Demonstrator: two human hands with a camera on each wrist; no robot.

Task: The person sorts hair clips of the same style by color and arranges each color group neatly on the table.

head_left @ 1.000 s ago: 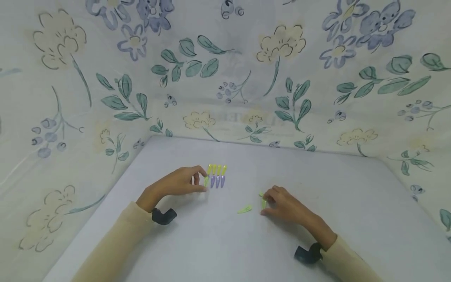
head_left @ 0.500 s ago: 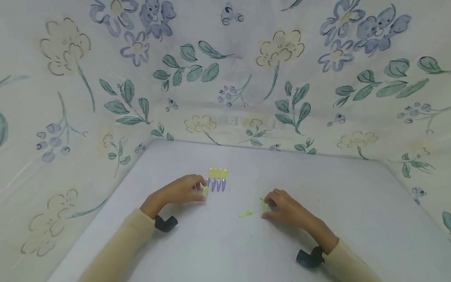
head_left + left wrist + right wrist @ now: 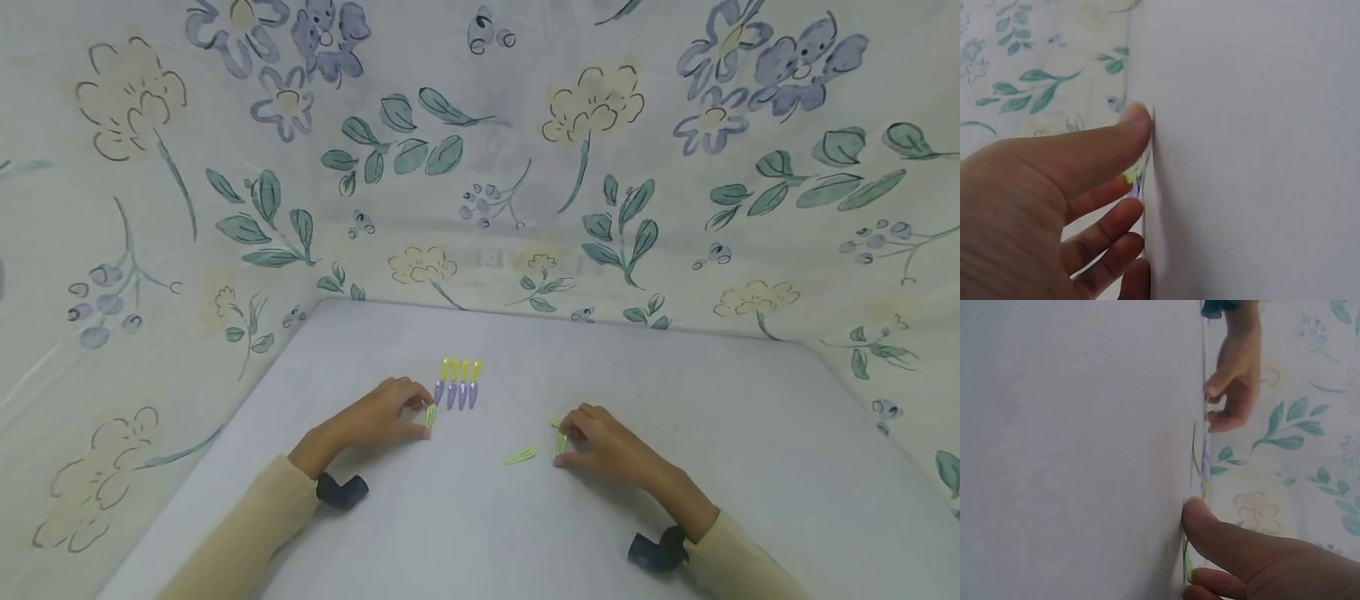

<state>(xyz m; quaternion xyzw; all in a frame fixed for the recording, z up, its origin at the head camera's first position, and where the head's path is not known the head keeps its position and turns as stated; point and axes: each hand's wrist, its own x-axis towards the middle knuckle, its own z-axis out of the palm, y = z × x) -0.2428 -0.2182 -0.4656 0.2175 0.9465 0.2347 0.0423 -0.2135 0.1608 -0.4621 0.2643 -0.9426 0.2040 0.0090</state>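
Observation:
In the head view my left hand pinches a light-green snap hair clip between thumb and fingertips, low against the white table. Just beyond it lies a row of several purple hair clips, with a row of several yellow hair clips behind them. My right hand holds another green clip by its ends at the table surface. Part of a further green clip shows at its fingertips. One loose green clip lies slanted between the hands. The left wrist view hides the held clip behind the thumb.
A white table spreads under both hands. Flower-printed sheeting stands along its back and sides. Dark wrist-worn devices hang below both wrists, close to the tabletop.
My left hand has drawn the green clip nearer to me, from beside the purple row to just in front of its left end. The right hand stays in place, gripping its clip.

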